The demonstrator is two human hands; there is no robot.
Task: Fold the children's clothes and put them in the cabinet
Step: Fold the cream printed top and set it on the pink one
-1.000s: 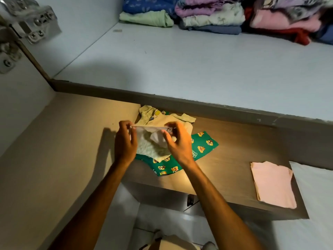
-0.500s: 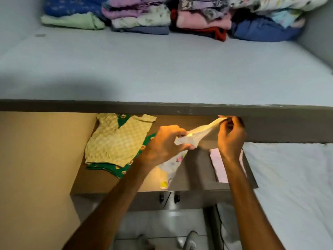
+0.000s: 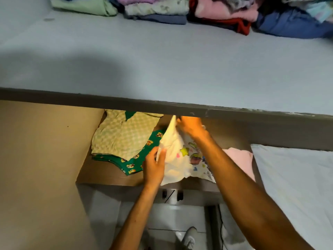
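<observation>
Left hand (image 3: 154, 167) pinched shut on the near edge of a small white cotton garment with coloured cartoon prints (image 3: 182, 159), thumb over the fabric, fingers under it. Right hand (image 3: 191, 127) farther in, closed on the same garment's far top corner, lifting it to a peak just below the dark front edge of the upper shelf (image 3: 162, 105). Between the 2 hands, cloth stretched and creased, printed side toward the right forearm, lower hem draped onto the brown wooden lower shelf (image 3: 108, 175) and slightly over its front lip.

Just left of the left hand, a pale yellow checked top (image 3: 124, 136) laid flat over a green garment with small orange animal prints (image 3: 137, 161); both on the same lower shelf, close to the white garment but whether touching cannot be told. Right of the right forearm, a folded pale pink cloth (image 3: 241, 159) partly hidden by the arm, near the shelf's right end. Beyond it, a white sheet-covered surface (image 3: 295, 177).

Above and well beyond both hands, the light blue top of the upper shelf, with a row of folded clothes in green, lilac, pink, red and blue (image 3: 180, 9) along its far side. Below the arms, pale floor and a light shoe (image 3: 189, 237).
</observation>
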